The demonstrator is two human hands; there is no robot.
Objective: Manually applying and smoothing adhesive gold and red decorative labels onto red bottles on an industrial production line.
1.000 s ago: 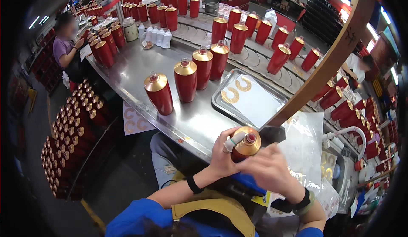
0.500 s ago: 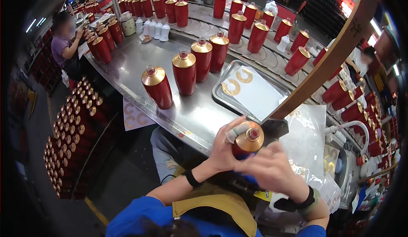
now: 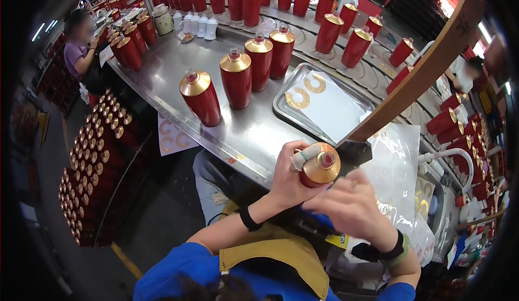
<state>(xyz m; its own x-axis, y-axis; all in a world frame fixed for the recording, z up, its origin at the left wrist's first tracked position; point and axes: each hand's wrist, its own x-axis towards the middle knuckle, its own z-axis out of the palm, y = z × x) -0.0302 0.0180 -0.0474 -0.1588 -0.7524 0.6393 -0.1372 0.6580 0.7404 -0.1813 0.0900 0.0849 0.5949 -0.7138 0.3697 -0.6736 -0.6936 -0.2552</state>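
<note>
My left hand (image 3: 292,179) is closed around a red bottle (image 3: 321,169) with a gold shoulder and a clear neck, tilted up in front of me. A whitish wrap covers a left finger, which lies across the gold shoulder. My right hand (image 3: 348,201) is against the bottle's near side, fingers curled and slightly blurred. Something blue shows beneath it; whether it is held I cannot make out. Ahead, a metal tray (image 3: 277,104) carries a white sheet (image 3: 332,112) with gold C-shaped pieces (image 3: 297,98).
Several red bottles (image 3: 235,82) stand on the steel table (image 3: 162,74). Behind them a conveyor (image 3: 308,47) carries more. A wooden bar (image 3: 416,79) rises at the right, near a white curved pipe (image 3: 457,152). Massed bottles (image 3: 92,160) stand at lower left; a co-worker (image 3: 78,47) sits beyond.
The view has shifted a little. Bottles on the conveyor have moved to the right. My left hand still holds the bottle, and my right hand has shifted slightly alongside it.
</note>
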